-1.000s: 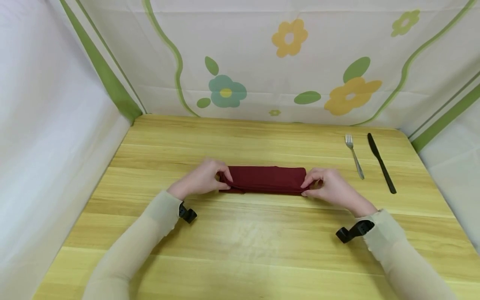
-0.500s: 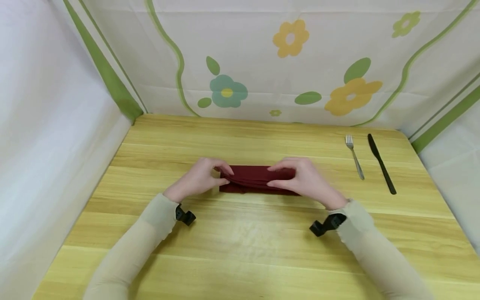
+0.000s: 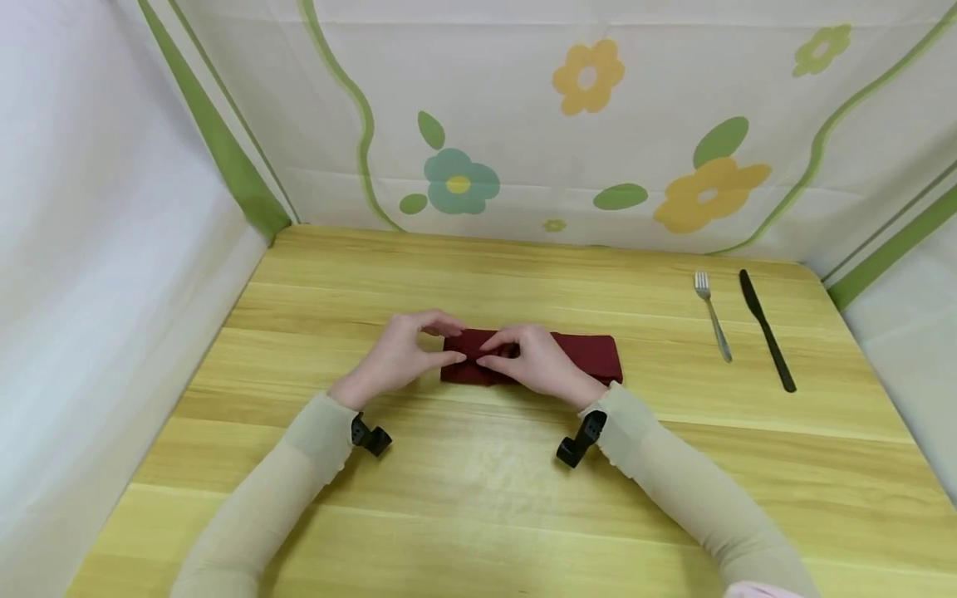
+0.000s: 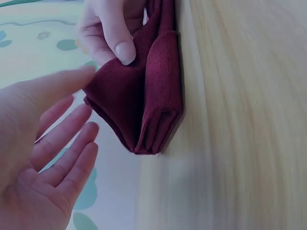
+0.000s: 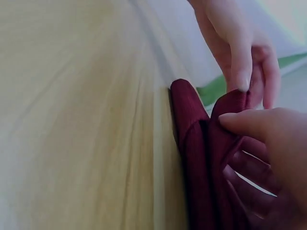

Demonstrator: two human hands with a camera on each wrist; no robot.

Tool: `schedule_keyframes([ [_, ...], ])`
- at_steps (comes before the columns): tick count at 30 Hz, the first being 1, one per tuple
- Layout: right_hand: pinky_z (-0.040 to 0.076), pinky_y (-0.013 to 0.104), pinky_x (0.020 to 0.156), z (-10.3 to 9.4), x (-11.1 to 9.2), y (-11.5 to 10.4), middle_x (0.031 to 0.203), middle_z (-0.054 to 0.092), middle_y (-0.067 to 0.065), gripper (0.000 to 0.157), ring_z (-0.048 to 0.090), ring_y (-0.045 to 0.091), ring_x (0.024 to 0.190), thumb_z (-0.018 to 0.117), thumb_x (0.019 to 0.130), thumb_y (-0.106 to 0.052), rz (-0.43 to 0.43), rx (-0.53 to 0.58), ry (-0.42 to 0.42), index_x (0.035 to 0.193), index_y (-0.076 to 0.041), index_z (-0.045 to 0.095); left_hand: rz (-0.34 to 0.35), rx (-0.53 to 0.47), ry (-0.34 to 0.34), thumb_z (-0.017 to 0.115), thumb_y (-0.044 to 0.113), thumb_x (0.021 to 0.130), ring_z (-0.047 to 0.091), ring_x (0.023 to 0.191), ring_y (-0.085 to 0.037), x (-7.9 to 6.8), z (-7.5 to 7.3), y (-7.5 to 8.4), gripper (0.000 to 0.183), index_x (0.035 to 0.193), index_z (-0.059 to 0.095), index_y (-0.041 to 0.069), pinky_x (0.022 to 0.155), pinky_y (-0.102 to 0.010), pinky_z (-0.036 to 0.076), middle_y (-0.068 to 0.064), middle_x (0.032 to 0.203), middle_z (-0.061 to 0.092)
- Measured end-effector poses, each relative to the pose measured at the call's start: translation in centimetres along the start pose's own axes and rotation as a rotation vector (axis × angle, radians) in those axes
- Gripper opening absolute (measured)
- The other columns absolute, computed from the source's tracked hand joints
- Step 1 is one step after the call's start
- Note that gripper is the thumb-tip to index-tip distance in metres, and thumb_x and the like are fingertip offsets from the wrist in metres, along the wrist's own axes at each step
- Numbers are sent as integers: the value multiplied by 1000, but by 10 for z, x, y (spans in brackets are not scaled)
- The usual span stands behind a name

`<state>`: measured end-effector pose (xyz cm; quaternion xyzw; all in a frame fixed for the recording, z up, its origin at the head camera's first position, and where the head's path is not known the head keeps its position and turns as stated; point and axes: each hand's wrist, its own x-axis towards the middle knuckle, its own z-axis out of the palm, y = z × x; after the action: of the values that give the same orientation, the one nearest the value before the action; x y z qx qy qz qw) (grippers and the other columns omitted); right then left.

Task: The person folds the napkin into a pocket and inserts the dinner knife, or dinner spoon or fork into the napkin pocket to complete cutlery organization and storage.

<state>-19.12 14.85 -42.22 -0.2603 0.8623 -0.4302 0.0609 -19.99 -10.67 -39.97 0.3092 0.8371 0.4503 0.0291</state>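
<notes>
As the right hand (image 3: 532,359) pinches a raised flap (image 4: 115,91) of the folded maroon cloth (image 3: 594,354) on the table (image 3: 478,507), the left hand (image 3: 398,353) stands loosely parted, its thumb perhaps touching the edge; folding seems in hand, next calling for steady, even tension.

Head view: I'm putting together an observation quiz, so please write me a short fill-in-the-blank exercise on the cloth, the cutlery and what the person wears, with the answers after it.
1. The folded cloth on the table is dark ____ in colour.
2. The fork lies between the cloth and the ____.
3. In the head view, the left hand is at the cloth's ____ end.
4. The device on the left wrist is ____ in colour.

Missing words: red; knife; left; black.
</notes>
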Motion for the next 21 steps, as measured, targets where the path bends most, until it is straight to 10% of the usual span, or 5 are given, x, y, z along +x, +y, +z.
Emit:
schedule_keyframes([
  [6, 55, 34, 71, -5, 2, 8, 95, 72, -3, 13, 68, 16, 81, 74, 97, -24, 129, 122, 34, 105, -15, 76, -17, 12, -14, 87, 21, 84, 65, 103, -15, -5, -7, -1, 29, 108, 76, 11, 95, -48, 51, 3, 107, 73],
  [13, 54, 33, 70, -5, 4, 10, 93, 72, -3, 12, 67, 17, 79, 73, 98, -24, 138, 125, 29, 104, -15, 76, 21, 159, -208, 79, 16, 92, 61, 115, -19, -1, -2, -12, 28, 120, 76, 13, 100, -43, 48, 3, 119, 70],
  [21, 55, 33, 72, -5, 3, 9, 95, 72, -2, 17, 67, 16, 81, 74, 97, -25, 145, 121, 28, 109, -13, 76, 59, 244, -248, 74, 11, 95, 49, 118, -23, 1, 2, -18, 22, 117, 77, 15, 102, -46, 43, 0, 118, 65],
])
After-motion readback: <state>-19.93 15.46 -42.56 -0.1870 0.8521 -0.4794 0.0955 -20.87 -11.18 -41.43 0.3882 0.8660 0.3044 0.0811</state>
